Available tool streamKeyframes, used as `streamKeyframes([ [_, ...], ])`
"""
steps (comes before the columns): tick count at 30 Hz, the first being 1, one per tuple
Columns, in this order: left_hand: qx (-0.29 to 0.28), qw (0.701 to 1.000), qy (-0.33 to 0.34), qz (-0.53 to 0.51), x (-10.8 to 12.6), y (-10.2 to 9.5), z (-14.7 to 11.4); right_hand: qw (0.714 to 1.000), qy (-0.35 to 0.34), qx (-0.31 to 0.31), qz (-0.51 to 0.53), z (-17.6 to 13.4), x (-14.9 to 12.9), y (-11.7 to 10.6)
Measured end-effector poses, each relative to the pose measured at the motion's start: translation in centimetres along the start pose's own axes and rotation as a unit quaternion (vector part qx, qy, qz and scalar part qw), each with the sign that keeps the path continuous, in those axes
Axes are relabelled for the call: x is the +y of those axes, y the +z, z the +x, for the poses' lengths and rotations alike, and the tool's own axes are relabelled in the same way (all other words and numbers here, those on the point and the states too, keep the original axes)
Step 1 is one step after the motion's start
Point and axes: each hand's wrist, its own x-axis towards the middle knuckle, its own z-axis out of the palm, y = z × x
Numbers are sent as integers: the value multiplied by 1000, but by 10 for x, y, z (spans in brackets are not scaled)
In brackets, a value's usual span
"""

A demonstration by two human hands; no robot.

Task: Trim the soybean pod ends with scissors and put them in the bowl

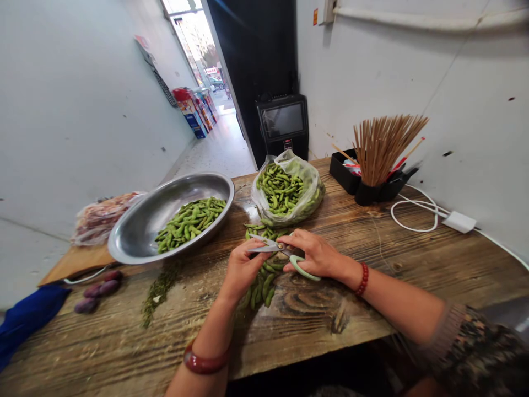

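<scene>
My right hand (pixel 316 255) grips a pair of scissors (pixel 306 268) with pale green handles, its blades parted and pointing left. The fingers of my left hand (pixel 244 267) are pinched together at the blades; what they hold is hidden. Loose green soybean pods (pixel 261 288) lie on the table under and between both hands. Just beyond them stands a clear plastic bag (pixel 308 207) full of pods. A wide steel basin (pixel 136 223), tilted in view, has a heap of pods (pixel 192 220) on its right side.
Trimmed green scraps (pixel 157 295) and several plums (pixel 97 291) lie on the wooden table (pixel 198 342). A bag of reddish food (pixel 103 218) sits behind a board (pixel 74 262). Skewers (pixel 380 151) stand in a black holder at the right, near a white cable (pixel 417 229). Blue cloth (pixel 33 320) is at left.
</scene>
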Motion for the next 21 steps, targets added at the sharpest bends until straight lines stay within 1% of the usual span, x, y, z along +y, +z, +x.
streamKeyframes([
  [3,-6,1000,-9,6,1,-1,0,1000,6,0,4,0,2,2],
  [9,-21,999,-21,-17,4,-1,0,1000,18,2,4,-1,3,3],
  [12,-12,999,-29,-17,2,-2,1,1000,23,0,14,-1,2,4],
  [15,18,999,-37,-17,0,-3,2,998,36,13,47,0,4,6],
  [16,33,998,-49,-29,0,-4,2,997,45,24,59,1,5,7],
  [18,63,989,-99,-85,1,-5,2,994,65,49,76,2,8,8],
  [21,106,954,-170,-223,6,-7,3,990,87,71,82,3,10,9],
])
